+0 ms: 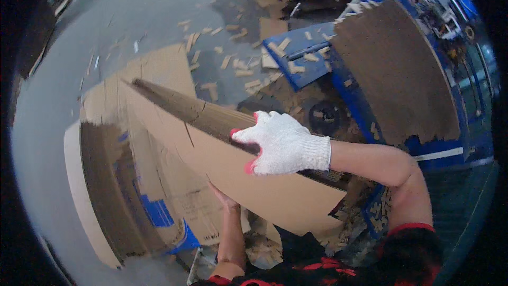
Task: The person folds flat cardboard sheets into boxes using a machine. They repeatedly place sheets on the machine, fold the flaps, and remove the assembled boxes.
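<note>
The white-gloved right hand [283,145] is clamping over the upper edge of a slanting stack of cardboard sheets [233,167], thumb pressing the near face! Well apart, lower down, the bare left hand [226,197] is touching the underside, its fingers partly hiding: can't tell whether they're gripping. That load is sitting between the left-hand pile [106,196] and the right-hand pile [394,69], cardboard scraps [244,72] littering the floor beyond.

Scraps [244,72] beyond cardboard sheets [286,197]
</note>
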Tool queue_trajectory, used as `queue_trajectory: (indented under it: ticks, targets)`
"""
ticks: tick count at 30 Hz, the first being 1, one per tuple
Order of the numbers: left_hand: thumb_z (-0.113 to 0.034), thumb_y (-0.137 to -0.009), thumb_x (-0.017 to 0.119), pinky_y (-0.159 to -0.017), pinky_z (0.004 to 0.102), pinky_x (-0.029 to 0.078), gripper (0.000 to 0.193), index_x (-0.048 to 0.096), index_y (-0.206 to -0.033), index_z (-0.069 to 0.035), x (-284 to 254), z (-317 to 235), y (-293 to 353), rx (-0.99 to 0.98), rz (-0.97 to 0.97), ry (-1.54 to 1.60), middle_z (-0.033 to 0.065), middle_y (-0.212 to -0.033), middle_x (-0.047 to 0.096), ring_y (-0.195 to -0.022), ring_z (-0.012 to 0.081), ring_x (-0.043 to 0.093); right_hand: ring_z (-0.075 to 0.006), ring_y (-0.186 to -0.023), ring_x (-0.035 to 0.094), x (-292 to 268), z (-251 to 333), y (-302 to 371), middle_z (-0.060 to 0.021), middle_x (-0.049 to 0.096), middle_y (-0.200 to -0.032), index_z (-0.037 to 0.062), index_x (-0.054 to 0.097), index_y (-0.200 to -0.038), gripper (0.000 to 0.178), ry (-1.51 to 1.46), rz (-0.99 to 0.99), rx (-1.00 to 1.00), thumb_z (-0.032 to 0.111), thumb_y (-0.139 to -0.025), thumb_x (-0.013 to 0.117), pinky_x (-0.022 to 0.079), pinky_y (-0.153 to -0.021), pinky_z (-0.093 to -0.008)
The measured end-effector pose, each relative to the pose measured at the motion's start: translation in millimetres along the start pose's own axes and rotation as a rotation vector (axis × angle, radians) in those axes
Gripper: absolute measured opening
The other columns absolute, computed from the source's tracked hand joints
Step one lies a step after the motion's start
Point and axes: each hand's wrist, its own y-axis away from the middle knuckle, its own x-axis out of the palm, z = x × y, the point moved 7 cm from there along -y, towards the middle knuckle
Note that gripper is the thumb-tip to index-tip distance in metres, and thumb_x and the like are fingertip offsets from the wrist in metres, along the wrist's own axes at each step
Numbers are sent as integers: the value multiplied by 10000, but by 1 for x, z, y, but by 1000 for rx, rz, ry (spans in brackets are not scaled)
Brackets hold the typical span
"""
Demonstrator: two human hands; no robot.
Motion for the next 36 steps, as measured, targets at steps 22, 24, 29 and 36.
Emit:
queue_trajectory:
  ticks: [22, 24, 29, 36]
  targets:
    - [-706, -855, 426, -1076, 519, 318, 824, 289, -1468, -173, 498, 218, -23, -429, 583, -14, 73, -1496, 301, -1331, 332, 324, -415, -956, 573, -274, -209, 332, -343, 470, -1169, 152, 580, -1255, 646, 155, -687, 221, 382, -669, 728, 476, -753, -482]
    - [-694, -845, 460, -1070, 511, 330, 812, 332, -1449, -166, 527, 241, -16, -565, 665, 30, 80, -1467, 353, -1311, 333, 353, -431, -983, 567, -276, -218, 365, -358, 436, -1248, 199, 566, -1277, 677, 107, -679, 303, 409, -659, 743, 478, -785, -492]
    - [-697, -809, 530, -1070, 553, 333, 858, 355, -1446, -148, 574, 310, 7, -795, 591, 26, 78, -1469, 377, -1293, 354, 390, -436, -1004, 548, -272, -238, 437, -341, 411, -1300, 204, 557, -1295, 784, 82, -734, 483, 423, -583, 800, 455, -849, -485]
    - [-819, -715, 504, -1076, 552, 308, 938, 403, -1418, -206, 637, 403, 55, -824, 796, -322, 57, -1464, 392, -1286, 333, 407, -364, -1051, 535, -304, -282, 514, -230, 515, -1236, 108, 622, -1201, 652, -1, -827, 588, 257, -589, 789, 418, -931, -426]
